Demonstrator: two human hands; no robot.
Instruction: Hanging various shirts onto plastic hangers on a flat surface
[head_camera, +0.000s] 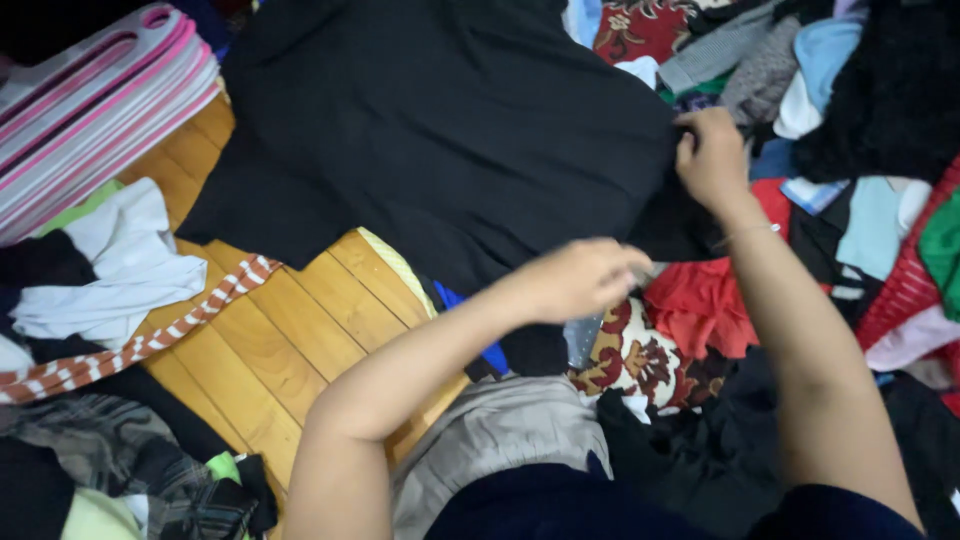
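While the black garment (440, 130) lies spread flat over the wooden floor (270, 340), the person's right hand (712, 160) pinches its right edge, fingers closed tight on the cloth at the border of the mixed clothes pile (850, 120). The left hand (580, 278) hovers just below the garment's lower hem, its fingers curled loosely and blurred, so whether its grip has hold of any cloth cannot be told. The garment's left edge runs diagonally down toward the bare planks, and its upper part runs out of the frame. Open floor shows only in a narrow wedge between the garment's lower left edge and the clothes on the left, where a white cloth (120, 260) and a red-and-white striped strap (160, 335) lie; the strap crosses the planks with one end near the garment's corner. A stack of pink and white flat plastic boards (95, 100) rests at the upper left, well apart from both hands. Just below the left hand sit a red cloth (700, 300) and a patterned fabric (640, 360), crowding the space beneath the wrists. A grey cloth (500, 430) lies near the person's lap.
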